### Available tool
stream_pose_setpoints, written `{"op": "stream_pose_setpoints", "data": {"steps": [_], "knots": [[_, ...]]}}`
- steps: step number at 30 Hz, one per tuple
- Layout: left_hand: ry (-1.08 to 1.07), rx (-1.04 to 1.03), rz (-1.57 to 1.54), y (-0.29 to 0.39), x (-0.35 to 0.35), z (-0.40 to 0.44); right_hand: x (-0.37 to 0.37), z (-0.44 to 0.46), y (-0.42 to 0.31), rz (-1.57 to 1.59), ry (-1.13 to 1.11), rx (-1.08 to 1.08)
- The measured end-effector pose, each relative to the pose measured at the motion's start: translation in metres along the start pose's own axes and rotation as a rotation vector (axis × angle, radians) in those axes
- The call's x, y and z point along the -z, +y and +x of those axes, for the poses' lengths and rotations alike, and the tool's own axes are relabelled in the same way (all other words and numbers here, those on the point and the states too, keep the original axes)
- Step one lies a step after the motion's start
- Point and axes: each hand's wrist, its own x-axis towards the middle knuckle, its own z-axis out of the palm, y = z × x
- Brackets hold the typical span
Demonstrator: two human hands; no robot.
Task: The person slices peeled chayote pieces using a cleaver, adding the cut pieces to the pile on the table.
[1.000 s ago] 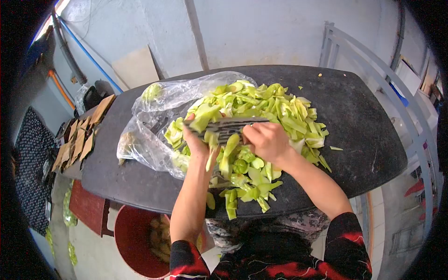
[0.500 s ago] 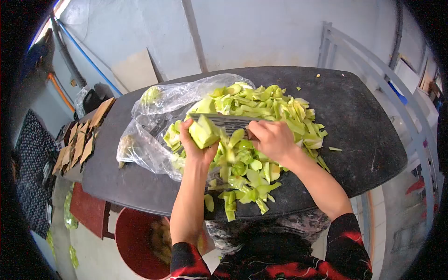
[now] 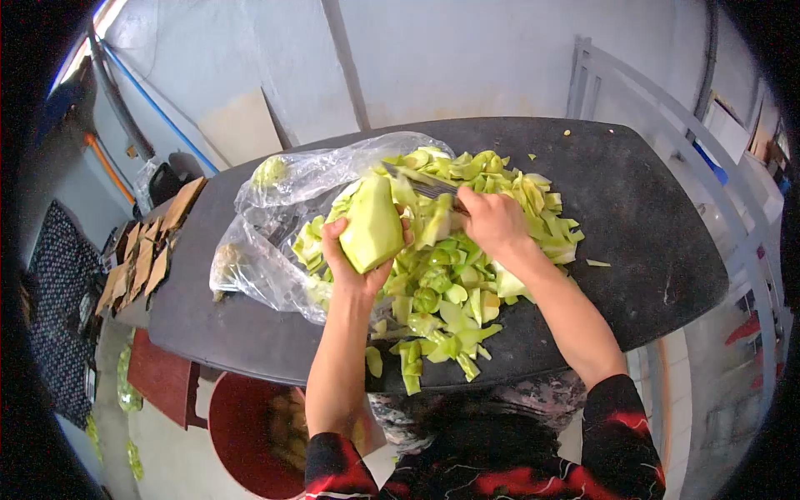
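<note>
My left hand point(image 3: 360, 271) is closed around the lower part of a peeled pale green vegetable point(image 3: 371, 223) with flat cut faces; its exact kind is unclear. In my right hand point(image 3: 493, 218) is a knife point(image 3: 433, 185), its dark blade pointing left, just right of the vegetable and apart from it. A blurred strip of peel point(image 3: 437, 221) hangs below the blade. Beneath both hands spreads a large heap of green peelings point(image 3: 533, 221), partly lying on a clear plastic bag point(image 3: 271, 262).
The heap and bag lie on a black table point(image 3: 642, 250) with rounded corners. Below its front edge stands a red bucket point(image 3: 242, 442) with contents too blurred to name. Flattened cardboard point(image 3: 154, 254) lies at the left, and a grey metal railing point(image 3: 667, 92) stands at the right.
The vegetable has been turned more upright in my left hand. My right hand has shifted slightly right and up, taking the knife off the vegetable, and a strip of peel falls or hangs beside it.
</note>
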Motion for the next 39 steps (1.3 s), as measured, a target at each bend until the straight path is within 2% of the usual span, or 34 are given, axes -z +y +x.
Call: {"op": "stream_pose_setpoints", "data": {"steps": [2,4,6,8,11,14,16,21,24,26,27,28,30,39], "knots": [[-0.043,-0.036,-0.030,0.002,-0.006,0.004,0.006,-0.004,0.007,0.043,0.098,0.021],[0.247,-0.174,-0.232,0.000,-0.011,0.006,0.010,-0.009,0.005,0.012,0.083,0.034],[0.231,-0.153,-0.145,0.002,-0.001,0.003,0.015,-0.011,-0.003,0.092,0.125,0.162],[0.508,-0.217,-0.043,0.001,-0.008,0.005,0.010,-0.015,-0.011,0.065,0.181,0.236],[0.439,-0.165,-0.068,0.004,0.012,0.009,0.010,-0.020,-0.029,0.011,0.351,0.453],[0.317,-0.077,-0.081,0.003,0.010,0.002,0.013,-0.022,-0.040,0.032,0.394,0.521],[0.106,-0.040,-0.085,-0.001,0.014,0.001,0.016,-0.023,-0.044,0.055,0.392,0.563],[-0.002,-0.036,-0.134,-0.004,0.001,-0.002,0.015,-0.026,-0.049,-0.011,0.400,0.598],[0.063,-0.065,-0.107,-0.006,0.005,-0.002,0.012,-0.026,-0.048,0.007,0.405,0.585],[0.183,-0.076,-0.100,-0.006,0.021,0.005,0.010,-0.024,-0.043,0.028,0.404,0.571],[0.270,-0.065,-0.094,-0.003,0.011,0.003,0.012,-0.022,-0.037,0.039,0.325,0.505],[0.379,-0.150,-0.075,-0.005,0.008,0.003,0.013,-0.021,-0.032,0.050,0.248,0.439],[0.421,-0.185,-0.051,0.001,0.008,0.008,0.012,-0.019,-0.026,0.101,0.226,0.408],[0.225,-0.020,-0.020,0.006,0.008,0.002,0.032,-0.024,-0.040,0.161,0.281,0.473]]}}
